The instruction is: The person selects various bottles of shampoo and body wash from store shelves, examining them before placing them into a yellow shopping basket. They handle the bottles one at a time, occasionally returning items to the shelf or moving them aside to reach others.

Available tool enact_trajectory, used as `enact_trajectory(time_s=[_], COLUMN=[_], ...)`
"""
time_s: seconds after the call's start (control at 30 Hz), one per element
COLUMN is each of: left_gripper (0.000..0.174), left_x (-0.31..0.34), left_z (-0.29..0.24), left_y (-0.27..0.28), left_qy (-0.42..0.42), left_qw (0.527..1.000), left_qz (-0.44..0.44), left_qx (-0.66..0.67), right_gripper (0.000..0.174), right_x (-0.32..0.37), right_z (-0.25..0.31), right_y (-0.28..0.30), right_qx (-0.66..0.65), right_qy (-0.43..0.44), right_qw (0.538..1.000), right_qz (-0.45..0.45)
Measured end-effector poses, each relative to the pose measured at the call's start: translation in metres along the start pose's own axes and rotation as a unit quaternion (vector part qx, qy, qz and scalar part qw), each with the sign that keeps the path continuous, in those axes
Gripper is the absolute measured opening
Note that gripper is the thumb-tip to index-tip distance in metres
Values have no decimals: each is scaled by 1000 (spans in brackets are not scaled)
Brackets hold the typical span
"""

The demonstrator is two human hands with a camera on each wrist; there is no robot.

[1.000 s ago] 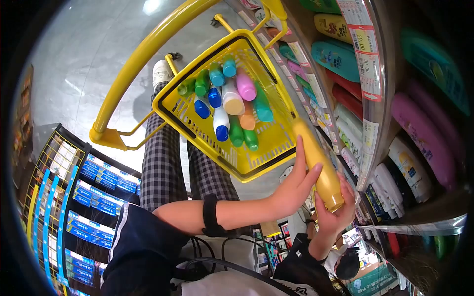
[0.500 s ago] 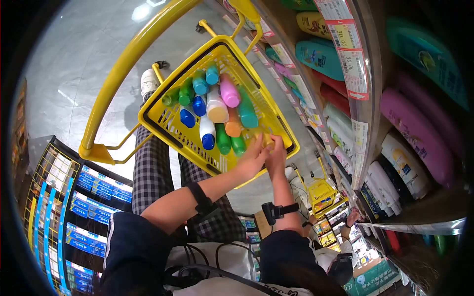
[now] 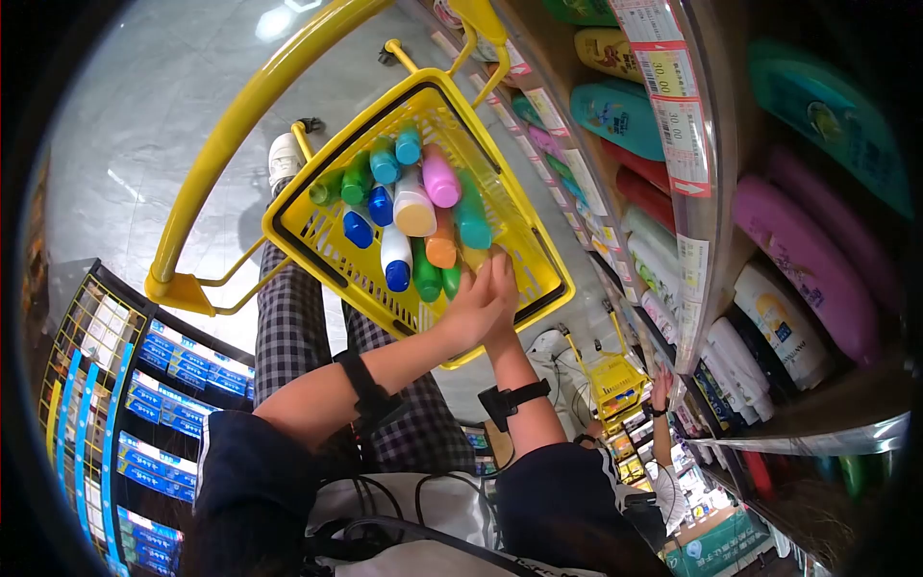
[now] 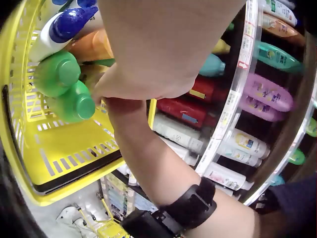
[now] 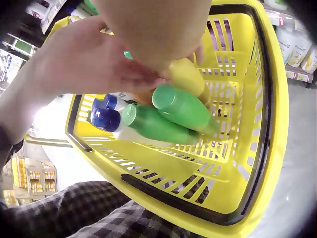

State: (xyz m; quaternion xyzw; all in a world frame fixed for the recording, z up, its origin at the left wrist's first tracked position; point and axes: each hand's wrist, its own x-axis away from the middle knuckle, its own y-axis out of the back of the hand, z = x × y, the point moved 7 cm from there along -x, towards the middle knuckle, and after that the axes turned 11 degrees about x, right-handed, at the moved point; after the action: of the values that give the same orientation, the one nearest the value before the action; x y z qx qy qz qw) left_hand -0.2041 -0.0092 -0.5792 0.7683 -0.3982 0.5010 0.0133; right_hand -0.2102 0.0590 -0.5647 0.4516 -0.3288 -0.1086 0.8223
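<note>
A yellow bottle [image 5: 186, 78] slants down into the yellow shopping basket [image 3: 452, 351], next to the green bottles [image 5: 179, 105]. My left hand [image 3: 469, 313] holds its upper end, seen from the back in the head view. My right hand [image 3: 501, 293] lies against the left one and grips the same bottle, its fingertips showing on the bottle's far side in the right wrist view. Most of the yellow bottle is hidden by both hands. Nearest to them stand an orange bottle [image 3: 441, 247] and a teal bottle [image 3: 473, 213].
White, blue-capped, pink and green bottles fill the basket's far part. A shelf [image 3: 688, 279] of shampoo bottles runs along the right. Blue boxes [image 3: 159, 389] are racked at the left. Another yellow cart [image 3: 611, 383] and a person's hand [image 3: 661, 387] are behind at the lower right.
The yellow bottle has moved from beside the shelf, left and down into the basket, with both hands on it. In the last half second the hands shifted slightly left.
</note>
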Motion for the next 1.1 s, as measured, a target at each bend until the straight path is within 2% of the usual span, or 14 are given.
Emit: enact_trajectory(time_s=[0.13,0.23,0.3,0.37,0.43,0.5,0.53,0.6,0.63,0.7,0.83,0.87,0.97,1.1], left_gripper=[74,72,66,60,54,47,44,36,32,31,28,29,29,39], left_x=[20,30,36,44,48,45,43,31,26,18,6,-2,-9,-15], left_z=[-5,-4,-11,-26,-43,-51,-55,-44,-41,-42,-57,-55,-80,-117], left_y=[0,2,4,5,4,2,1,0,0,-6,10,12,21,29], left_qy=[4,14,-10,-40,-81,-134,-159,-134,-122,-111,-59,-72,-113,-143], left_qw=[998,999,999,998,995,989,985,987,986,974,961,946,948,956], left_qz=[33,29,24,25,25,33,36,12,0,41,60,47,77,99], left_qx=[52,32,44,52,56,52,49,92,114,191,264,313,287,236], right_gripper=[40,44,44,46,53,61,63,67,70,75,66,56,42,38], right_x=[5,12,-6,-28,-53,-79,-90,-108,-119,-138,-138,-130,-111,-96], right_z=[-15,-44,-63,-51,-37,-10,7,33,29,24,26,29,28,43], right_y=[-4,15,55,105,132,150,156,165,162,158,166,167,155,143], right_qx=[-13,230,53,-36,-82,-65,-2,127,143,173,74,100,84,176], right_qy=[31,-43,-149,-202,-106,-13,-2,17,-3,-41,-40,-35,-1,46], right_qw=[999,969,987,971,956,938,937,923,920,912,926,905,891,883], right_qz=[4,73,24,-120,-260,-342,-350,-363,-366,-369,-369,-412,-446,-433])
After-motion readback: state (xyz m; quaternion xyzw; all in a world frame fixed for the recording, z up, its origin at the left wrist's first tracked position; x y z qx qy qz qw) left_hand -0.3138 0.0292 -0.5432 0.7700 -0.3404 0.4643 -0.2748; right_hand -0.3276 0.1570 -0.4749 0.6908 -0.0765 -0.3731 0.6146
